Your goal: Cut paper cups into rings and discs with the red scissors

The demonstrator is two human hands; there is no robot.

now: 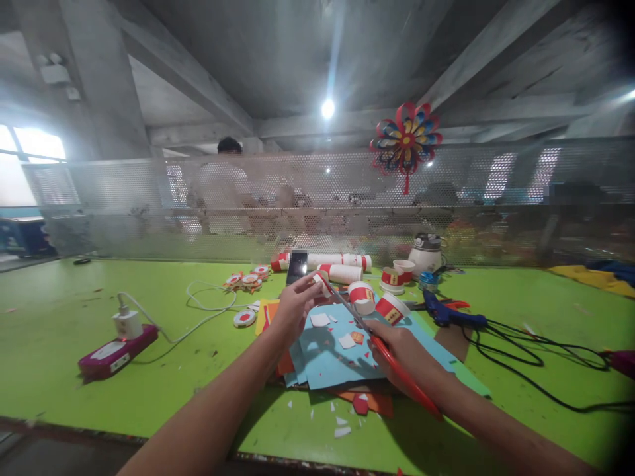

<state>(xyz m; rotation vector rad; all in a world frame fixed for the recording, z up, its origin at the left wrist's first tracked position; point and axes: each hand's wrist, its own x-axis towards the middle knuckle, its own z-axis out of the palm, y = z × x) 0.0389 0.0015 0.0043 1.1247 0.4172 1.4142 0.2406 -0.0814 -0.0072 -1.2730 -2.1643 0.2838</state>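
Between the fingers of my left hand [296, 305] is a small red-and-white piece of paper [322, 285], held up above the blue paper sheets [325, 360]. My right hand [397, 347] grips a pair of scissors [404, 377] with long red handles. Their blades point up and left and reach the edge of the paper piece. White and red offcuts [347, 341] lie scattered on the blue sheets below. Two red-and-white paper cups [361, 297] rest just beyond the blades, one of them tipped on its side.
Stacked paper cups [342, 273] lie at the back beside a phone [297, 266]. A blue glue gun [449, 311] with black cable is at right, near a white jug [425, 254]. A purple power strip [119, 350] with a charger sits left. Round paper pieces [251, 281] lie left of the cups.
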